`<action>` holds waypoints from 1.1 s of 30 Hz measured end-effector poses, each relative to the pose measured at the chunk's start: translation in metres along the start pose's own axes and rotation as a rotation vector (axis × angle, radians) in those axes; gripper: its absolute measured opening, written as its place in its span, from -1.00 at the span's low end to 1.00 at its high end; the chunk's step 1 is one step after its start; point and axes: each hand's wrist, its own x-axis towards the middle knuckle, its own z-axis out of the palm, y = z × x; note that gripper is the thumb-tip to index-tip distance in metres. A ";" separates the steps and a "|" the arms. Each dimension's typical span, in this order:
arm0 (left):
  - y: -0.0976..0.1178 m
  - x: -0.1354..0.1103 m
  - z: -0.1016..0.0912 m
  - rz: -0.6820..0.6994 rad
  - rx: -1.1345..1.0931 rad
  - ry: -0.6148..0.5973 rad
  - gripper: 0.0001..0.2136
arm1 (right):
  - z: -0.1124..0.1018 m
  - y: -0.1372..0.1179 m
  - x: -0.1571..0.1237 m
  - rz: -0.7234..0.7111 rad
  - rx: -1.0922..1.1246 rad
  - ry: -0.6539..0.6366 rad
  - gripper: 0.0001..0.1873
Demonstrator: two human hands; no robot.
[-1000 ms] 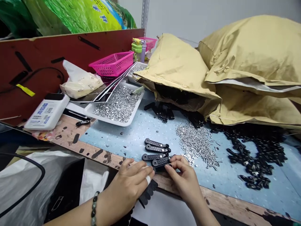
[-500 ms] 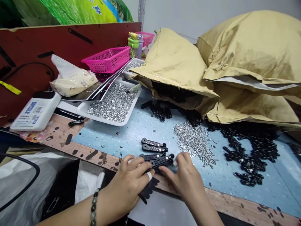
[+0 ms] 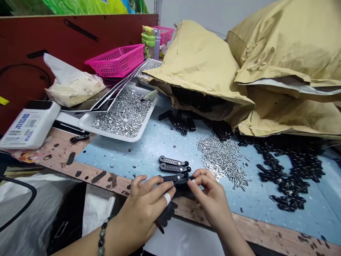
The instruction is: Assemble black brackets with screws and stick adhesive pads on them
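Two latticed arms (image 3: 176, 177) near the table edge (image 3: 188, 209) touch left hand (image 3: 145, 208) and narrowed right hand (image 3: 211, 199), grips unclear; blue mat (image 3: 128, 161) spreads leftward.

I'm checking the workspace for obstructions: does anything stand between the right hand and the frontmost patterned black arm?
Nothing visible does: the fingertips of the right hand are at the right end of the black arm. The left hand covers its other end, outside that approach.
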 end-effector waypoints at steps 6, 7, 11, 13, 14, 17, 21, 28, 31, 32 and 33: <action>-0.001 0.001 0.008 0.061 0.069 0.002 -0.63 | 0.006 0.003 0.011 -0.024 -0.068 0.021 -0.71; -0.001 0.002 0.007 0.062 0.069 0.001 -0.64 | 0.006 0.003 0.012 -0.021 -0.073 0.013 -0.71; 0.000 0.004 0.004 0.055 0.050 0.001 -0.68 | 0.004 0.002 0.015 -0.008 -0.096 -0.037 -0.73; 0.000 0.006 0.003 0.056 0.043 -0.001 -0.68 | 0.002 0.002 0.016 -0.011 -0.120 -0.053 -0.74; 0.000 0.007 0.003 0.056 0.040 0.000 -0.68 | 0.001 0.002 0.017 -0.013 -0.131 -0.061 -0.74; 0.001 0.008 0.004 0.052 0.033 0.009 -0.69 | 0.000 0.002 0.018 -0.027 -0.166 -0.077 -0.73; 0.000 0.010 0.008 0.043 0.031 0.012 -0.69 | 0.002 0.005 0.017 -0.110 -0.270 -0.071 -0.74; 0.000 0.012 0.002 -0.010 -0.021 -0.058 -0.58 | 0.002 0.007 0.013 -0.340 -0.850 0.094 -0.66; -0.002 0.012 -0.009 -0.078 -0.063 -0.126 -0.53 | 0.000 0.001 0.010 -0.421 -0.900 0.181 -0.59; -0.002 0.013 -0.013 -0.099 -0.080 -0.145 -0.52 | 0.001 -0.003 0.007 -0.483 -0.841 0.156 -0.61; -0.001 0.013 -0.016 -0.115 -0.101 -0.163 -0.54 | 0.004 -0.008 0.003 -0.550 -0.766 0.093 -0.65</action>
